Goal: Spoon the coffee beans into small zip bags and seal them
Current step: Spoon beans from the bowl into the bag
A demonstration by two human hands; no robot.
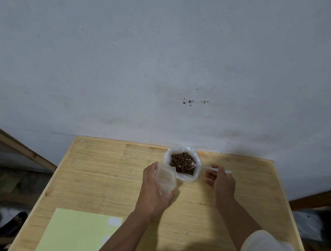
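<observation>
Wooden table (109, 170) across the lower half of the frame, pushed against a pale wall (157, 58) that fills the upper half. Yellow-green sheet (71, 239) lying flat at lower left of the table. Just right of frame centre, near the table's far edge, an open plastic bag of coffee beans (182, 161), mouth rolled wide, standing upright.

Immediately left of it, touching or nearly touching its rim, a small clear zip bag (166, 180), held upright in the left hand (154, 193), fingers wrapped around its lower part, mouth pointing up and apparently open; seemingly empty, though hard to tell through the plastic.

To the right, right hand (221, 182) pinching the handle end of a clear plastic spoon (200, 167). Spoon's long axis nearly level across the frame, bowl to the left, resting among the beans at the right side of the pile.

Probably mid-scoop. Next carry likely a short lift leftward over the rim to the zip bag's mouth; narrow opening, so spillage onto the table a fair risk.
</observation>
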